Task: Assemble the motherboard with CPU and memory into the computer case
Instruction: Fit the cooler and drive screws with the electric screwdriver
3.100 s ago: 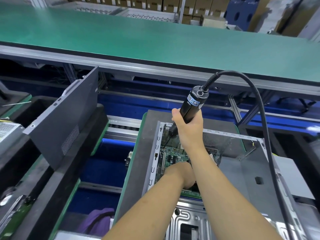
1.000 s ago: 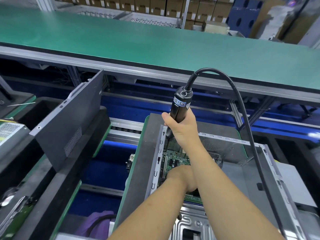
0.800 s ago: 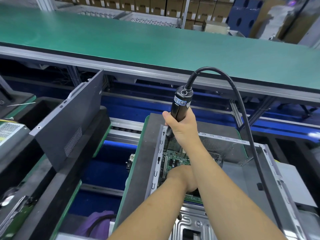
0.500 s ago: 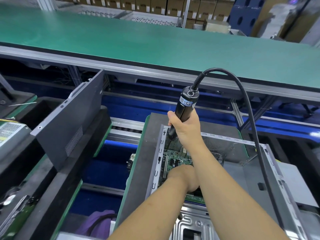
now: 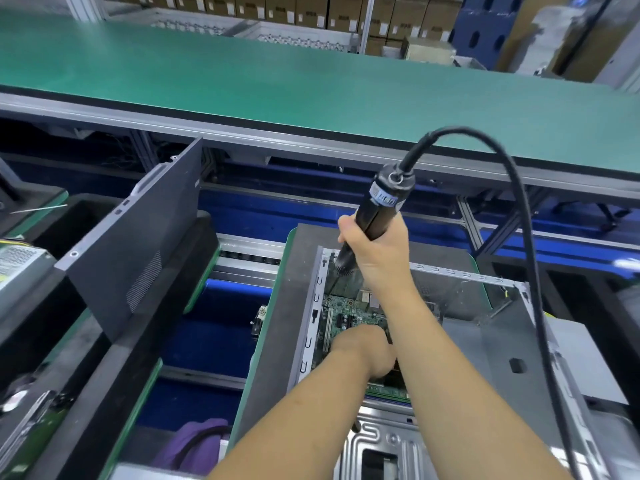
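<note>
An open metal computer case [image 5: 485, 344] lies flat on a grey pallet. A green motherboard [image 5: 349, 315] sits inside it at the left. My right hand [image 5: 375, 254] grips a black electric screwdriver [image 5: 382, 209], held nearly upright with its tip down at the board's far left corner. A black cable [image 5: 519, 216] loops from the tool's top over to the right. My left hand [image 5: 365, 348] rests on the motherboard, partly under my right forearm; its fingers are hidden.
A dark grey case side panel [image 5: 138, 244] leans upright at the left. A green conveyor belt [image 5: 311, 84] runs across the back. A power supply [image 5: 17, 268] sits at the far left edge. A purple cloth [image 5: 201, 441] lies below the pallet.
The screwdriver's top swung slightly left, then back to the right, and now tilts right. The tip stays near the board's far left corner. My left hand kept its place.
</note>
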Demonstrator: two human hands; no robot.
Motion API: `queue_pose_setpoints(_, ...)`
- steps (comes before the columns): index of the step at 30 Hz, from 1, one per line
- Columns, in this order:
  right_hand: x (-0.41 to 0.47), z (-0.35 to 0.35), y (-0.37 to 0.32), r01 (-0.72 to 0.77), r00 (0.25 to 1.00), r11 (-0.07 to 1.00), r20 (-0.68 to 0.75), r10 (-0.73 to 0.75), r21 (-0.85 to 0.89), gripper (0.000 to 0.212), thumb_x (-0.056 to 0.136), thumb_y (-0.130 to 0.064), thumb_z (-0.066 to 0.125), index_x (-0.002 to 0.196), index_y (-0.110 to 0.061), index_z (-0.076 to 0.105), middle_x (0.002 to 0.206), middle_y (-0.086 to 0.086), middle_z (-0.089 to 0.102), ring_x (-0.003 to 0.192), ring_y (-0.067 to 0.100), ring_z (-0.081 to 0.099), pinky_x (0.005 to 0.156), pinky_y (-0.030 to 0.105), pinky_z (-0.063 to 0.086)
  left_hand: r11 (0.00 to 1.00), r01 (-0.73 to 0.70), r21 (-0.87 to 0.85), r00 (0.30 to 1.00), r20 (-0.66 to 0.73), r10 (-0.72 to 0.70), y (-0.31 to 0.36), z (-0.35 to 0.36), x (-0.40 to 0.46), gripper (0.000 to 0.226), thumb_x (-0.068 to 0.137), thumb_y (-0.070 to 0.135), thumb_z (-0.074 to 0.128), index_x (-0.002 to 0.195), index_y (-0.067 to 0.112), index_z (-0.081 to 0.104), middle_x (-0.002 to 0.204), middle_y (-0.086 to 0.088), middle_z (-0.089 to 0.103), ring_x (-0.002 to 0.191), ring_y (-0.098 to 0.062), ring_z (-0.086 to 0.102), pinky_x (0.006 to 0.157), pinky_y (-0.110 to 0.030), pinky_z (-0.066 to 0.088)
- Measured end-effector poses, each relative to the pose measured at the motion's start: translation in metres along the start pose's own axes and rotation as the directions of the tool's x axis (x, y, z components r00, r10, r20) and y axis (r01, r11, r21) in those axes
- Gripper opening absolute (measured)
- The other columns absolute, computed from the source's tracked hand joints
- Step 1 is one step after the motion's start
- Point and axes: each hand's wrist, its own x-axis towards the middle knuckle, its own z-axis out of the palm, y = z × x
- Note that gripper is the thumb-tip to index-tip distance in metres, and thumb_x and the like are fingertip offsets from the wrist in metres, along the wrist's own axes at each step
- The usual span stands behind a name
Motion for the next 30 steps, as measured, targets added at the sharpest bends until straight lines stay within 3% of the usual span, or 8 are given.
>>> queue_pose_setpoints(4, 0.007, -0.021, -0.023, 0.068, 0.991, 0.998, -0.116, -0.068, -0.002, 0.050, 0.076, -0.043, 0.075, 0.089, 0.001, 0.054, 0.078, 0.027, 0.061, 0.066, 0.032, 0.060, 0.061, 0.030, 0.053, 0.999, -0.003, -0.054, 0.999, -0.032, 0.001, -0.006, 0.013, 0.009, 0.043, 0.097, 0.044, 0.043, 0.102, 0.007, 0.063, 0.109, -0.011, 0.066, 0.100, -0.031, 0.063, 0.087, -0.038, 0.052)
queue_pose_setpoints(8, 0.010, -0.057, -0.044, 0.124, 0.953, 0.992, -0.281, -0.114, 0.017, 0.034, 0.078, -0.042, 0.075, 0.085, -0.016, 0.055, 0.067, 0.017, 0.061, 0.054, 0.018, 0.059, 0.057, 0.023, 0.050, 0.992, 0.020, -0.123, 0.998, -0.053, -0.027, -0.011, 0.015, 0.015, 0.053, 0.087, 0.063, 0.042, 0.087, 0.014, 0.060, 0.091, -0.008, 0.062, 0.083, -0.027, 0.060, 0.072, -0.033, 0.047)
queue_pose_setpoints(15, 0.005, -0.126, -0.054, 0.064, 0.854, 0.986, -0.520, 0.025, 0.153, 0.037, 0.076, -0.048, 0.074, 0.090, -0.022, 0.052, 0.056, 0.005, 0.057, 0.044, 0.024, 0.049, 0.050, 0.032, 0.048, 0.969, 0.059, -0.242, 0.920, -0.363, -0.147, -0.015, 0.006, 0.012, 0.021, 0.084, 0.030, 0.050, 0.068, 0.016, 0.051, 0.071, -0.001, 0.057, 0.063, -0.019, 0.054, 0.053, -0.025, 0.036)
queue_pose_setpoints(18, -0.004, -0.146, -0.051, 0.030, 0.823, 0.975, -0.559, 0.100, 0.219, 0.037, 0.079, -0.050, 0.073, 0.092, -0.022, 0.052, 0.055, 0.006, 0.057, 0.043, 0.024, 0.051, 0.050, 0.036, 0.052, 0.950, -0.111, -0.292, 0.892, -0.451, -0.035, -0.007, 0.006, 0.010, 0.003, 0.085, 0.025, 0.056, 0.083, 0.026, 0.058, 0.079, 0.008, 0.059, 0.073, -0.015, 0.057, 0.064, -0.030, 0.048)
queue_pose_setpoints(20, -0.009, -0.156, -0.049, 0.014, 0.806, 0.961, -0.572, 0.153, 0.277, 0.033, 0.085, -0.046, 0.072, 0.093, -0.022, 0.051, 0.054, 0.005, 0.056, 0.043, 0.022, 0.052, 0.051, 0.037, 0.052, 0.912, -0.286, -0.294, 0.843, -0.530, 0.093, 0.004, 0.007, 0.010, 0.018, 0.087, 0.024, 0.058, 0.105, 0.028, 0.061, 0.094, 0.011, 0.059, 0.085, -0.012, 0.057, 0.082, -0.033, 0.051)
queue_pose_setpoints(23, -0.016, -0.166, -0.048, -0.016, 0.786, 0.935, -0.574, 0.231, 0.355, 0.031, 0.087, -0.044, 0.072, 0.097, -0.021, 0.053, 0.056, 0.005, 0.056, 0.045, 0.022, 0.052, 0.052, 0.036, 0.051, 0.861, -0.451, -0.233, 0.766, -0.596, 0.241, 0.027, 0.010, 0.003, 0.034, 0.092, 0.030, 0.054, 0.125, 0.027, 0.059, 0.106, 0.016, 0.056, 0.096, -0.005, 0.053, 0.090, -0.026, 0.047)
queue_pose_setpoints(26, -0.023, -0.176, -0.048, -0.043, 0.763, 0.907, -0.572, 0.301, 0.419, 0.035, 0.083, -0.046, 0.074, 0.100, -0.021, 0.056, 0.059, 0.006, 0.056, 0.050, 0.023, 0.053, 0.056, 0.037, 0.052, 0.829, -0.521, -0.202, 0.734, -0.602, 0.314, 0.053, 0.014, -0.003, 0.031, 0.096, 0.032, 0.056, 0.125, 0.025, 0.063, 0.110, 0.015, 0.061, 0.101, -0.002, 0.053, 0.087, -0.019, 0.041)
queue_pose_setpoints(30, -0.033, -0.186, -0.049, -0.076, 0.756, 0.891, -0.557, 0.344, 0.447, 0.045, 0.079, -0.051, 0.075, 0.106, -0.020, 0.056, 0.062, 0.007, 0.058, 0.054, 0.024, 0.054, 0.058, 0.038, 0.055, 0.800, -0.528, -0.285, 0.720, -0.650, 0.244, 0.072, 0.019, -0.010, 0.024, 0.097, 0.027, 0.060, 0.119, 0.021, 0.068, 0.099, 0.012, 0.067, 0.087, -0.006, 0.060, 0.081, -0.025, 0.050)
